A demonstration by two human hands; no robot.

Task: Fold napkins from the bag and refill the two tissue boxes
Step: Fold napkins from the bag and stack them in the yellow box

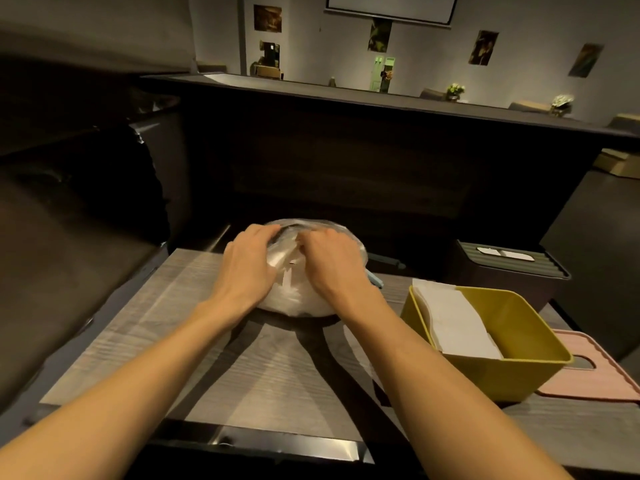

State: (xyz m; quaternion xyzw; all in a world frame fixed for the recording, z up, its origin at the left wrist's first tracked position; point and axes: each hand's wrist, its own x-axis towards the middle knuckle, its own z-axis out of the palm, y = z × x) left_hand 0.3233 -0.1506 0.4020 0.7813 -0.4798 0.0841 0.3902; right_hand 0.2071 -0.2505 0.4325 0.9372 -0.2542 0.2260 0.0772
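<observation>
Resting toward the far edge of the desk (242, 368), near its middle, the clear plastic bag (294, 292) of white napkins sits under both hands. The left hand (247, 261) curls its fingers over the top left of the bag and appears to gather the film there; the right hand (332, 259) curls over the top right, fingertips bunched at the mouth of the bag, apparently pinching the plastic. The two hands are close together, nearly touching at the top. The bag is judged light and soft: thin film, slippery, easily torn if pulled hard, with a compressible paper load inside. Take hold at the gathered neck or opening, not at the smooth bulging sides, where the film is likely to slide. Draw single napkins out gently, since the paper is likely to crease and tear. A yellow tissue box (519, 372) stands at the right edge of the desk, open, with a folded napkin stack (457, 323) leaning against its left wall. A dark ribbed box (509, 271) stands beyond it. No brand, label or writing is legible anywhere.
</observation>
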